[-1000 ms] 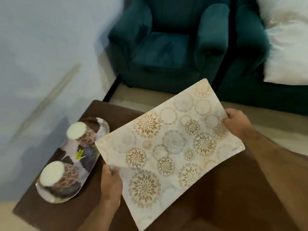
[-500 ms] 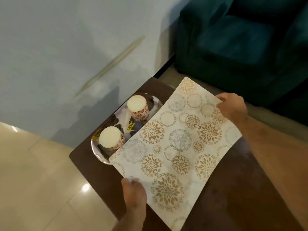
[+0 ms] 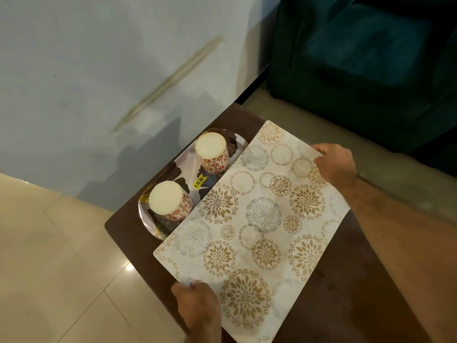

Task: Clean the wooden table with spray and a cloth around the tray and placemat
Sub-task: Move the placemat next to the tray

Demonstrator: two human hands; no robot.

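Both hands are clamped on the placemat [image 3: 257, 219], a pale rectangular sheet printed with gold and grey floral circles, which spans the centre of the frame on a diagonal. The left hand [image 3: 200, 308], at lower centre, pinches the mat's near long edge close to its lower left corner, fingers curled over the rim. The right hand [image 3: 336, 164], at right of centre, grips the opposite long edge near the upper corner, with the forearm running off toward the lower right. The 2 hands are well apart, 1 on each long side of the mat. Whether the mat lies flat on the dark brown wooden desk [image 3: 346, 293] or is held just above it cannot be told; its upper left edge overlaps the rim of the tray. The oval tray [image 3: 183, 164], pale with dark leaf markings, sits on the desk at left of centre, beside the mat. On the tray stand 2 upright cream candles with red patterned sides, the far candle [image 3: 211, 151] above and the near candle [image 3: 168, 201] below, with a yellow price sticker [image 3: 199, 182] between them. Bare desk surface shows at lower right, with faint smudges. A pale wall [image 3: 99, 70] fills the upper left, beige floor tiles [image 3: 49, 268] the lower left, and a teal armchair [image 3: 371, 58] the upper right.
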